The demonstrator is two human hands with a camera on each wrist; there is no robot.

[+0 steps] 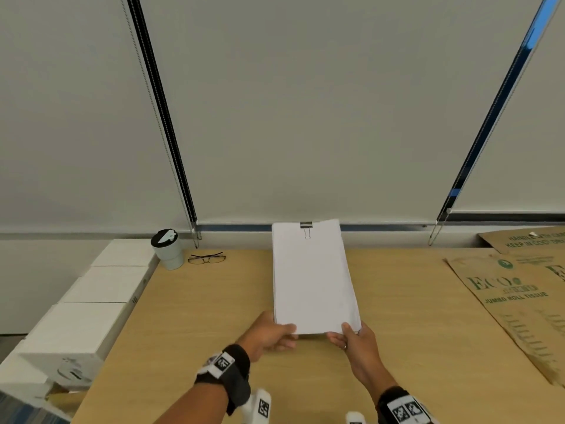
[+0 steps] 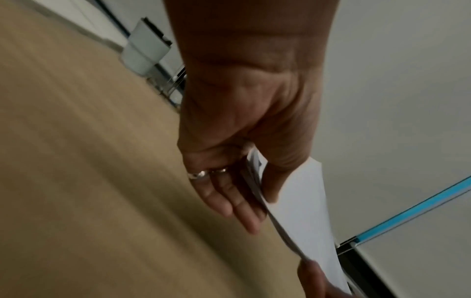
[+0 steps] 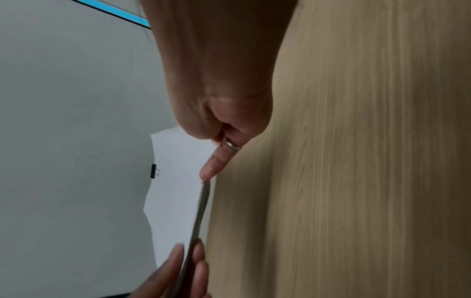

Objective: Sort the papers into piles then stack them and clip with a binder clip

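Paper stack: I see the paper stack (image 1: 313, 276) lifted above the middle of the wooden desk (image 1: 189, 316), its far end raised, its near edge in both hands.
Binder clip: a black binder clip (image 1: 306, 228) bites the middle of the far edge, its wire handle folded flat onto the top sheet.
Left hand: my left hand (image 1: 269, 335) pinches the near left corner, thumb on top, fingers underneath.
Right hand: my right hand (image 1: 354, 339) pinches the near right corner the same way, a ring on one finger.
Handling: I judge the stack light but floppy. Clipped at one end only, the near sheets can fan or slip, and the paper is smooth, so both near corners are the sensible hold. Carrying it by the clip end would be steadier.
Progress: the clipping looks done; setting the bundle down seems to remain.
Surroundings: a lidded cup (image 1: 166, 249) and eyeglasses (image 1: 206, 258) sit far left, white boxes (image 1: 91, 304) beyond the desk's left edge, flattened cardboard (image 1: 513, 301) on the right.
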